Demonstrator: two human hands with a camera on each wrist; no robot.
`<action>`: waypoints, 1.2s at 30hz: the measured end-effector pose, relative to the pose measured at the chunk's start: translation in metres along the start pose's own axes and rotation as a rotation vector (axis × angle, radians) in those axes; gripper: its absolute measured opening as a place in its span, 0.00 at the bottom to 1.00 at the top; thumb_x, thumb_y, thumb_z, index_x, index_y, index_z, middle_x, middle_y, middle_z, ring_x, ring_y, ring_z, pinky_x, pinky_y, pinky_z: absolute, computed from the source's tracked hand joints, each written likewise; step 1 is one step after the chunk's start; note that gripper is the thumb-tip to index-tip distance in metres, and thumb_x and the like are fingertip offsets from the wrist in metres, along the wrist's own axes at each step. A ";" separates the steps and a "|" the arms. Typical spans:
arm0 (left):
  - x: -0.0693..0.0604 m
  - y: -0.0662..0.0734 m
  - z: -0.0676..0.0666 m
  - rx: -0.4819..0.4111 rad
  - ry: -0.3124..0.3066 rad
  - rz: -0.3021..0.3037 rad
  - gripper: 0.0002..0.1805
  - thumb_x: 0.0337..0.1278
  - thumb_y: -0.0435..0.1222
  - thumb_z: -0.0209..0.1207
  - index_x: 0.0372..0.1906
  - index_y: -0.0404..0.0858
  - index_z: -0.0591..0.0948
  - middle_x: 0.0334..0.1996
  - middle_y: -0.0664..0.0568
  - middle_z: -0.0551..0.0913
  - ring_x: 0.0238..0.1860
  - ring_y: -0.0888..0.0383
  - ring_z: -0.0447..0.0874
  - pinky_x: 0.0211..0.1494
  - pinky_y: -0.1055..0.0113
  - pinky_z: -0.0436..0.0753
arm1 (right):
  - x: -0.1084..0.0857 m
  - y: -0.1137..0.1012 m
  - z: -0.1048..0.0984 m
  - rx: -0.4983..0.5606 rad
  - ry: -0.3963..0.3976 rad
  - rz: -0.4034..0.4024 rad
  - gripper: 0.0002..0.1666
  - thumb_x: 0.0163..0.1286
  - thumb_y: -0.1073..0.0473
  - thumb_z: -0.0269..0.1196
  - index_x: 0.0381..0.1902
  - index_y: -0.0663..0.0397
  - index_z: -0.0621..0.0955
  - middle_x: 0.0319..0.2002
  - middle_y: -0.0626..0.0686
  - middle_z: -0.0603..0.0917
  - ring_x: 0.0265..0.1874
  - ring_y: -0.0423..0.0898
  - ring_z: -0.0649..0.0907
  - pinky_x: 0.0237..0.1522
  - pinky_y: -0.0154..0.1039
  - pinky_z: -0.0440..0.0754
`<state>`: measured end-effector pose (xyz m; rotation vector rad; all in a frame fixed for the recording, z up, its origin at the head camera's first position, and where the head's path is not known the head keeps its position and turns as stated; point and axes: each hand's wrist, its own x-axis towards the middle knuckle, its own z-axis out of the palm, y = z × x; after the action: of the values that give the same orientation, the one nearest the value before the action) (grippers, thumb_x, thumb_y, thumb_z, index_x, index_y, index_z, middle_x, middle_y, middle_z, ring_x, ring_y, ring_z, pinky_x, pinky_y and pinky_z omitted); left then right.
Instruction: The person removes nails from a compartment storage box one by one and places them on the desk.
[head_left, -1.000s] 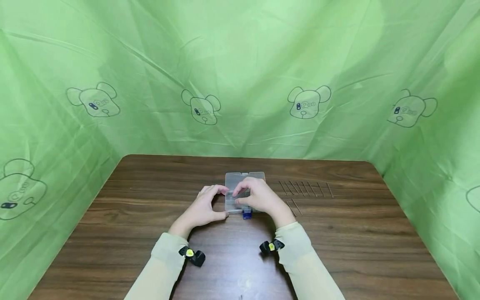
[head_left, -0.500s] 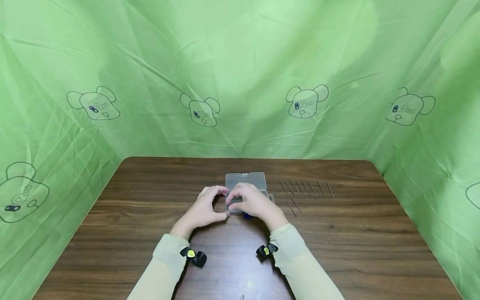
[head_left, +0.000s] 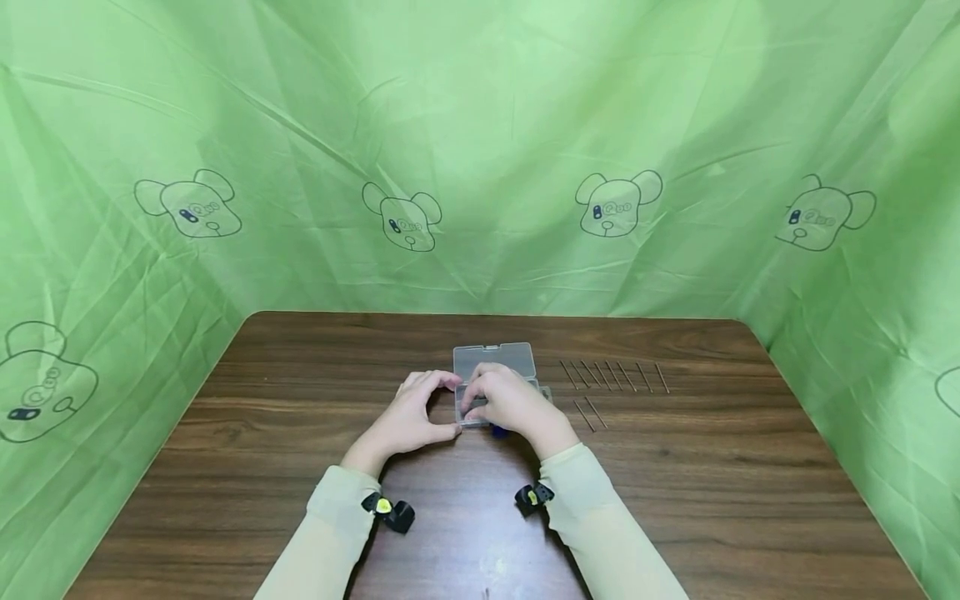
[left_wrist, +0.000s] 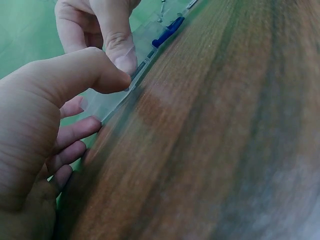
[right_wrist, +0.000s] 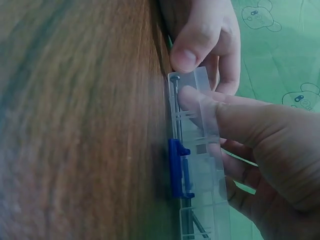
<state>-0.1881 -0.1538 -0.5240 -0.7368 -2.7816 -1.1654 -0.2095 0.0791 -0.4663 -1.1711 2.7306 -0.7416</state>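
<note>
A clear plastic box [right_wrist: 207, 185] with inner dividers lies on the table, its lid [head_left: 497, 360] folded back and a blue latch [right_wrist: 176, 172] at its front. My left hand [head_left: 408, 421] grips the box's left end, thumb at the front corner, fingers at the back. Inside the left part of the box are the thumb and fingers of my right hand [head_left: 513, 408], apart from each other; no object shows between them. Beside that thumb, in the right wrist view, a metal nail [right_wrist: 174, 79] lies along the front wall. More metal pieces [right_wrist: 200, 224] lie farther along in the box.
Right of the box, several nails [head_left: 621, 377] lie in a slanted row on the wooden table [head_left: 712, 467], with two more [head_left: 585, 415] nearer the front. A green cloth [head_left: 495, 275] with printed bear heads surrounds the table's back and sides.
My right hand has moved left and slightly down into the box, uncovering more of the lid and covering much of the latch. My left hand keeps its grip.
</note>
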 end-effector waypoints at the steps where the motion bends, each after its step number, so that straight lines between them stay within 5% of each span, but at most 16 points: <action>1: 0.000 0.001 0.000 -0.002 0.000 0.000 0.38 0.49 0.43 0.80 0.68 0.49 0.79 0.62 0.59 0.83 0.67 0.49 0.71 0.74 0.43 0.65 | 0.000 0.000 0.000 -0.009 -0.005 -0.004 0.05 0.65 0.59 0.81 0.37 0.45 0.94 0.45 0.46 0.86 0.53 0.48 0.85 0.62 0.47 0.82; 17: -0.001 0.001 0.000 -0.010 0.011 0.005 0.37 0.49 0.42 0.80 0.67 0.47 0.80 0.61 0.58 0.84 0.67 0.49 0.72 0.75 0.42 0.64 | -0.002 -0.001 0.000 -0.116 -0.004 -0.115 0.06 0.70 0.60 0.77 0.44 0.47 0.95 0.46 0.48 0.89 0.50 0.48 0.88 0.60 0.47 0.84; 36: 0.001 0.001 0.003 -0.014 0.015 -0.002 0.37 0.47 0.42 0.81 0.66 0.49 0.81 0.58 0.60 0.84 0.67 0.49 0.71 0.74 0.43 0.64 | -0.005 -0.001 0.000 -0.108 0.019 -0.039 0.03 0.67 0.60 0.80 0.34 0.49 0.93 0.40 0.45 0.88 0.43 0.46 0.89 0.53 0.46 0.86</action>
<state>-0.1885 -0.1507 -0.5258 -0.7233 -2.7657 -1.1869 -0.2057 0.0819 -0.4668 -1.2483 2.8032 -0.6195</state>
